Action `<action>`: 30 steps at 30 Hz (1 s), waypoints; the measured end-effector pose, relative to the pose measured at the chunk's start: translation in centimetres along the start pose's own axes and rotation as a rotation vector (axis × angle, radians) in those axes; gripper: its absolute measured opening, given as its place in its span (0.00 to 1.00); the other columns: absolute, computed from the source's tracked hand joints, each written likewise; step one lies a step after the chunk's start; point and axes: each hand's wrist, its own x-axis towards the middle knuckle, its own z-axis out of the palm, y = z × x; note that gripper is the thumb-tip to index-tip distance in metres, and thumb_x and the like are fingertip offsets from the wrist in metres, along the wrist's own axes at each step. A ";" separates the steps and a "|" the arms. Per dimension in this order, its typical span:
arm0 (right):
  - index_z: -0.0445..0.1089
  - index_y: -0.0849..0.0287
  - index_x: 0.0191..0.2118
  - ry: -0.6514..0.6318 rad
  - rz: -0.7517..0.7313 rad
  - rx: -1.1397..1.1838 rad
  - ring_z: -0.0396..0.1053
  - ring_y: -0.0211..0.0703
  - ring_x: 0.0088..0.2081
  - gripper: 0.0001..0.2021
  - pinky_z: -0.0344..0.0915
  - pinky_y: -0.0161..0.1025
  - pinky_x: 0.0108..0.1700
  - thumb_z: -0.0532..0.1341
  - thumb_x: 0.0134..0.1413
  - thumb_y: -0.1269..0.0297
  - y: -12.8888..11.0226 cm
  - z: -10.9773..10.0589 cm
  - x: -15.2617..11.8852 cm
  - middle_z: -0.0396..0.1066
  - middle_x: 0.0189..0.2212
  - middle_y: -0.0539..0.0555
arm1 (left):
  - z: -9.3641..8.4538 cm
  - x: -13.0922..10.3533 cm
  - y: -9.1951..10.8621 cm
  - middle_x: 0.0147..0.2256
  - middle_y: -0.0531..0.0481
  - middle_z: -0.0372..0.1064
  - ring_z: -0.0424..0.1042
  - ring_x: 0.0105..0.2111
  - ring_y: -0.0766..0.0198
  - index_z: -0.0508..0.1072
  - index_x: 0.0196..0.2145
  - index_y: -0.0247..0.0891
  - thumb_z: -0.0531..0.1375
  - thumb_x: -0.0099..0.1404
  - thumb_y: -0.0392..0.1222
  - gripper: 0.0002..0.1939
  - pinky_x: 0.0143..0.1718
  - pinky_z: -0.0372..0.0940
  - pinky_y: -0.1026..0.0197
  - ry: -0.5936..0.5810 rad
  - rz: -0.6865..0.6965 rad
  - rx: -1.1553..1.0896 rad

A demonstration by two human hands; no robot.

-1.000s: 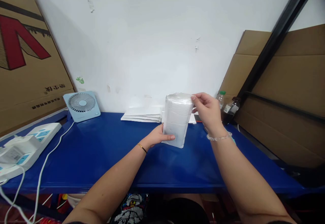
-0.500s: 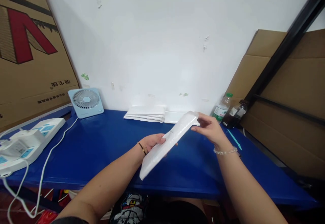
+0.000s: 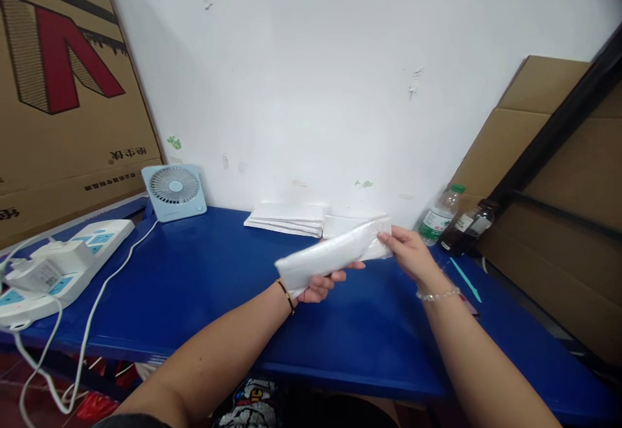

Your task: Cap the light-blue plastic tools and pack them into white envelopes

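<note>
Blue table (image 3: pixel 204 285), left hand (image 3: pixel 318 285) palm up

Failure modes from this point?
Left hand supports the white packet from below, right hand pinches one end: it could slip or bend if the pinch gives.

Packet's far end is close to the white stack in view; a low swing might knock it.

Right forearm passes near the teal strip; it may get brushed.

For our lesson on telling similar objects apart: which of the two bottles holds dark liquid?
The dark-capped bottle, the one farther right. Its dark contents set it apart from the green-capped bottle beside it, which looks clear.
</note>
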 end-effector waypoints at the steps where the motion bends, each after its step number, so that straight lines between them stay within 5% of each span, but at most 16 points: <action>1: 0.73 0.59 0.33 0.071 0.032 0.075 0.70 0.43 0.30 0.13 0.67 0.39 0.34 0.66 0.47 0.54 0.6 -0.5 0.7 0.74 0.28 0.53 | 0.2 0.1 0.3 0.28 0.47 0.66 0.61 0.14 0.74 0.63 0.54 0.33 0.47 0.67 0.49 0.23 0.13 0.54 0.70 0.001 0.067 -0.054; 5: 0.70 0.60 0.30 0.343 0.185 0.164 0.67 0.42 0.22 0.16 0.65 0.39 0.24 0.68 0.39 0.53 4.2 -3.2 4.3 0.71 0.22 0.53 | -0.5 0.6 1.6 0.32 0.43 0.70 0.70 0.25 0.67 0.65 0.51 0.29 0.46 0.67 0.58 0.29 0.21 0.62 0.68 0.188 0.369 -0.196; 8: 0.67 0.59 0.27 0.417 0.316 -0.153 0.67 0.45 0.22 0.13 0.65 0.40 0.23 0.65 0.42 0.54 6.9 -4.6 6.3 0.69 0.18 0.54 | -2.0 1.1 2.3 0.34 0.43 0.71 0.72 0.26 0.65 0.65 0.48 0.32 0.44 0.67 0.58 0.27 0.21 0.62 0.67 0.400 0.477 -0.234; 12: 0.69 0.61 0.25 0.417 0.404 -0.382 0.71 0.55 0.34 0.07 0.67 0.45 0.34 0.63 0.41 0.63 8.6 -4.9 8.0 0.71 0.22 0.59 | -2.9 1.2 2.8 0.39 0.42 0.71 0.74 0.31 0.61 0.63 0.46 0.35 0.46 0.67 0.57 0.23 0.22 0.65 0.65 0.474 0.527 -0.261; 15: 0.72 0.65 0.30 0.479 0.397 -0.555 0.62 0.64 0.51 0.07 0.59 0.50 0.49 0.63 0.40 0.67 8.0 -4.2 8.9 0.72 0.37 0.69 | -2.9 1.1 3.0 0.41 0.41 0.71 0.75 0.33 0.60 0.62 0.46 0.36 0.46 0.67 0.57 0.22 0.23 0.66 0.64 0.482 0.553 -0.273; 17: 0.72 0.66 0.37 0.525 0.290 -0.734 0.53 0.65 0.58 0.13 0.53 0.52 0.54 0.63 0.43 0.67 7.2 -2.7 9.5 0.66 0.49 0.71 | -2.8 1.1 3.1 0.42 0.40 0.70 0.75 0.35 0.59 0.61 0.46 0.36 0.46 0.67 0.57 0.22 0.25 0.66 0.64 0.486 0.570 -0.277; 19: 0.70 0.64 0.41 0.458 0.161 -0.826 0.56 0.60 0.57 0.15 0.54 0.50 0.53 0.62 0.47 0.63 6.3 0.0 10.0 0.65 0.51 0.68 | -2.8 1.3 3.1 0.43 0.39 0.69 0.74 0.38 0.57 0.62 0.45 0.36 0.47 0.67 0.57 0.22 0.28 0.68 0.62 0.496 0.581 -0.275; 23: 0.66 0.60 0.39 0.130 0.326 -0.348 0.67 0.42 0.29 0.15 0.62 0.39 0.34 0.63 0.46 0.57 5.8 7.3 10.9 0.71 0.26 0.53 | -3.1 1.6 3.1 0.42 0.39 0.69 0.73 0.42 0.55 0.64 0.43 0.36 0.48 0.66 0.58 0.22 0.35 0.69 0.58 0.515 0.583 -0.248; 26: 0.61 0.58 0.42 0.136 0.333 -0.206 0.60 0.34 0.20 0.18 0.59 0.33 0.25 0.64 0.43 0.62 5.9 11.4 11.4 0.67 0.20 0.45 | -3.2 1.5 3.3 0.40 0.41 0.69 0.73 0.42 0.56 0.65 0.40 0.36 0.49 0.65 0.58 0.22 0.36 0.69 0.58 0.520 0.591 -0.220; 30: 0.56 0.56 0.41 0.152 0.357 -0.010 0.57 0.32 0.17 0.19 0.52 0.30 0.20 0.62 0.41 0.67 5.1 12.6 10.8 0.63 0.19 0.42 | -2.9 1.2 3.4 0.42 0.41 0.69 0.72 0.43 0.57 0.67 0.39 0.36 0.53 0.63 0.59 0.22 0.38 0.68 0.59 0.480 0.609 -0.204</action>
